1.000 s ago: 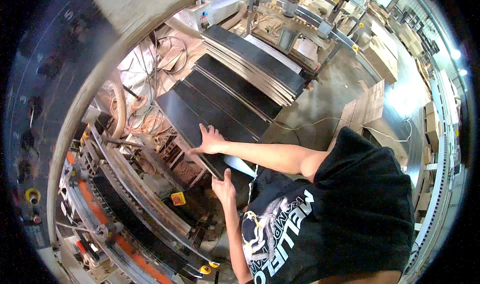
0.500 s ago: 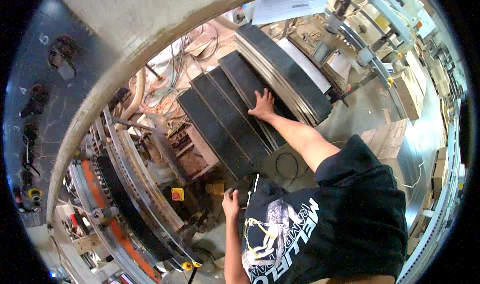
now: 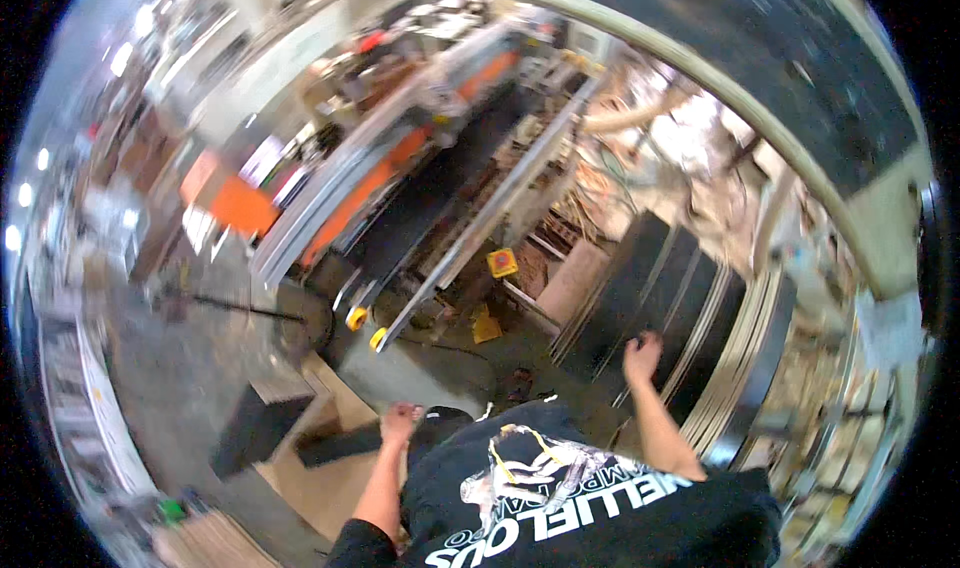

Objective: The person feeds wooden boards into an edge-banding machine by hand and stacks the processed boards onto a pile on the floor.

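Head view is turned further leftward than half a second ago: the black panels (image 3: 648,290) now lie toward three o'clock, and the orange-railed machine (image 3: 352,208) spans eleven o'clock. The right hand (image 3: 643,359), spread over the panels in the earlier picture, is now loosely curled at four o'clock, over or against them; contact cannot be told. The left hand (image 3: 400,423) is half closed at seven o'clock, near a brown board (image 3: 325,483); whether it grips anything is unclear. No panel appears lifted, so work seems paused between handlings.
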Demonstrator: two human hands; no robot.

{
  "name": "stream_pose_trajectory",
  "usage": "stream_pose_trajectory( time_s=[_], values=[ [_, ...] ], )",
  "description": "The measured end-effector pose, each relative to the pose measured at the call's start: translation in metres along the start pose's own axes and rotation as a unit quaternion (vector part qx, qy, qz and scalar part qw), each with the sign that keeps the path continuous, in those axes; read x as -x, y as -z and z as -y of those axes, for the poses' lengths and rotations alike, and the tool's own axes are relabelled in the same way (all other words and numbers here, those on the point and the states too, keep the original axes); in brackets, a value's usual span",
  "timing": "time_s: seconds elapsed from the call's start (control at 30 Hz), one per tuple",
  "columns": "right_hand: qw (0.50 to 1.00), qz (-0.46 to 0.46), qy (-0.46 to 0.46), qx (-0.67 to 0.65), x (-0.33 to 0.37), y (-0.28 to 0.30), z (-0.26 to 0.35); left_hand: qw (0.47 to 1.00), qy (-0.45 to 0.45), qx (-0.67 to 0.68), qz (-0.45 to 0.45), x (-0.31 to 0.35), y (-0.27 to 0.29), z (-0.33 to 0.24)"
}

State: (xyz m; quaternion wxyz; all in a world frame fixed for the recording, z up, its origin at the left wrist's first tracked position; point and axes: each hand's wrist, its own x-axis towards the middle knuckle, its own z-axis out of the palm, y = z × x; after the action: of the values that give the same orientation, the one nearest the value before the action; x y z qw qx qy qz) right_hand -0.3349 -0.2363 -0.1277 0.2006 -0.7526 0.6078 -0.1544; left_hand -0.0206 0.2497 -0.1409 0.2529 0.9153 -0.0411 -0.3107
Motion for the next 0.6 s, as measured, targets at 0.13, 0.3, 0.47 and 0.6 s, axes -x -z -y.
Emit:
stream_pose_trajectory(
  time_s=[0.13,0.3,0.47,0.6],
  values=[
    [0.943,0.003,0.304,-0.137,0.077,-0.023,0.162,0.980,0.115,0.123,-0.106,0.005,-0.035,0.128],
    [0.823,0.078,0.555,-0.098,0.131,-0.026,0.305,0.927,0.247,0.270,-0.081,-0.008,-0.103,0.215],
    [0.799,0.106,0.586,0.084,0.127,-0.086,0.348,0.797,0.378,0.451,-0.132,-0.014,-0.149,0.289],
    [0.765,0.052,0.628,0.133,0.112,-0.107,0.337,0.724,0.400,0.554,-0.097,-0.050,-0.191,0.325]
  ],
)
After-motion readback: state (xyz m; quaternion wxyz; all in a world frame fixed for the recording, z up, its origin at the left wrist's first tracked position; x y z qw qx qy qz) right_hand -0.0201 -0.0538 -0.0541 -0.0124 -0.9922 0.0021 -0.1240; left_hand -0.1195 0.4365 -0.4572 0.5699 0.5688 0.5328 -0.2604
